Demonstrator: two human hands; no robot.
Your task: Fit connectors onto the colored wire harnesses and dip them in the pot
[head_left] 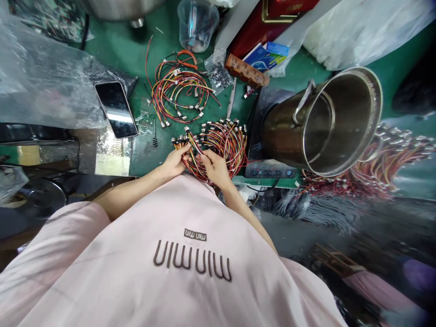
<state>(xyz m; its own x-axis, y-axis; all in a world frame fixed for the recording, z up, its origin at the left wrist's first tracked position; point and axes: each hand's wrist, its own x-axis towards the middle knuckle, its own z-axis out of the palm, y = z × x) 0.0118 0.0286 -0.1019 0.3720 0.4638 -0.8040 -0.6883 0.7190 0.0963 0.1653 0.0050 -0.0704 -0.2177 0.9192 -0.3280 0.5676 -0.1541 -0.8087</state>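
Both hands are at the front edge of a green bench, close to my body. My left hand (176,162) is closed around wires with small metal connectors at their ends. My right hand (215,167) pinches a wire harness (193,141) whose connector end points up and away from me. Under and beside the hands lies a coiled heap of wire harnesses (231,143), red, yellow, black and white. Farther back is a looser coil of similar wires (182,88). The fingertips are partly hidden among the wires.
A tilted metal pot (284,129) rests on an induction cooker (269,169) at the right, with more wire bundles (368,168) beyond it. A phone (116,110) lies at the left near plastic bags (51,77). A clear plastic cup (197,27) and tweezers (232,99) are behind.
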